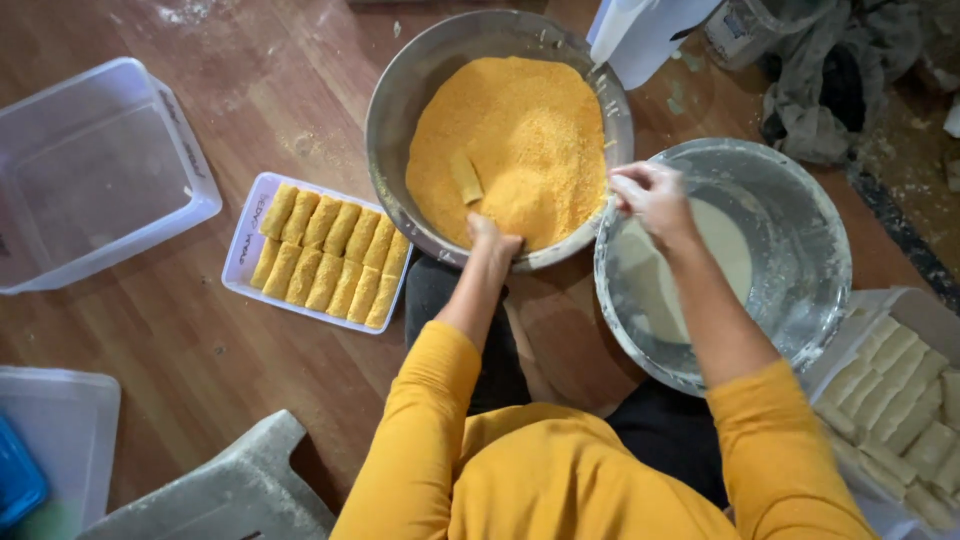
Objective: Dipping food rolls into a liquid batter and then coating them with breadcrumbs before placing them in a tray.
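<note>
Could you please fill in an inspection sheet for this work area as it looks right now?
Surface: brown wooden floor, flour-dusted.
Job's things: large metal bowl of orange crumbs holding one roll; metal bowl of white batter; white tray of crumbed rolls; tray of pale uncoated rolls.
Clutter: clear plastic tub; grey cloth.
Grippers: left hand buried in crumbs; right hand over the bowls' rims, fingers pinched.
Cables: nothing seen.
Surroundings: grey stool.

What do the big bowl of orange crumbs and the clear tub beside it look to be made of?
The crumb bowl looks like metal: grey, with a dull brushed sheen. The empty tub looks like thin, see-through plastic, since the wooden floor shows through it.
</note>
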